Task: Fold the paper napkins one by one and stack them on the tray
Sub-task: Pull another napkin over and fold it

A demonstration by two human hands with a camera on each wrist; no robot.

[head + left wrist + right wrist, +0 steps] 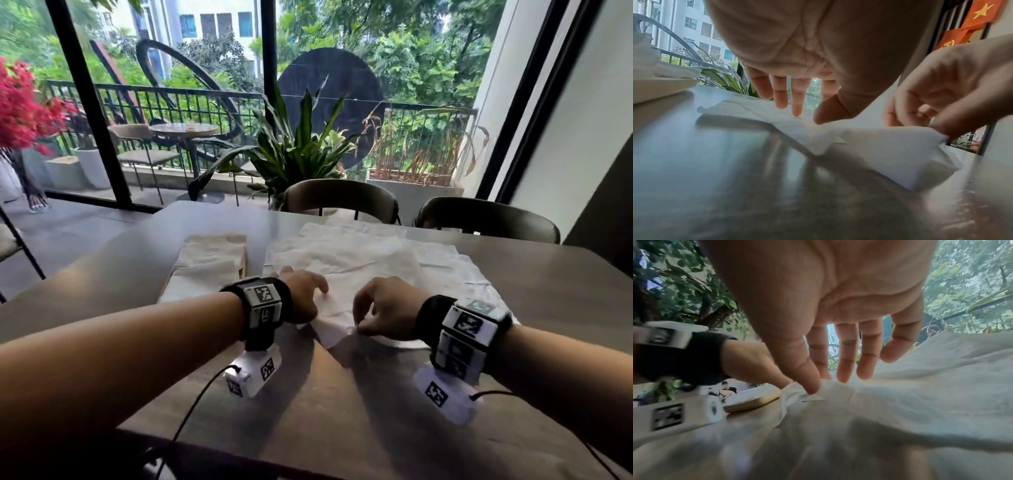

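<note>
A white paper napkin point(337, 306) lies on top of several spread-out napkins point(363, 253) in the middle of the table. My right hand point(359, 329) pinches its near corner point(939, 135) between thumb and forefinger and holds it a little off the table. The thumb point(812, 386) presses into the bunched edge. My left hand point(317, 291) rests its straight fingertips point(797, 112) on the same napkin's left part, gripping nothing. To the left, a light wooden tray point(244, 265) carries folded napkins point(209, 260).
The grey table point(342, 404) stretches toward me. Two dark chairs point(339, 198) point(486, 221) stand at its far edge in front of a window and plants. Thin black cables point(191, 411) run from both wrist cameras over the near table edge.
</note>
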